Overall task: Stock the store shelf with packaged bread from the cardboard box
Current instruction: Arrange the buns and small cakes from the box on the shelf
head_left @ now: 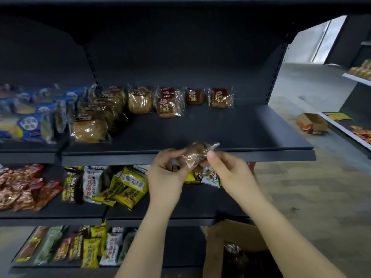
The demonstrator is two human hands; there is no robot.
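Note:
A small brown bread pack [195, 154] in clear wrap is held just in front of the dark shelf's front edge [251, 155]. My left hand [167, 173] grips its left end and my right hand [224, 167] pinches its right end. On that shelf stand red-labelled small bread packs [221, 98], round brown buns [89, 129] and blue-wrapped packs [30, 125]. The open cardboard box [228, 243] sits at the bottom right under my right forearm, with more wrapped packs [236, 255] dimly visible inside.
Lower shelves hold red snack packs [24, 187] and yellow and white snack bags [128, 185]. To the right are grey floor, a small open carton [312, 122] on the ground, and another shelf unit [359, 129] with goods.

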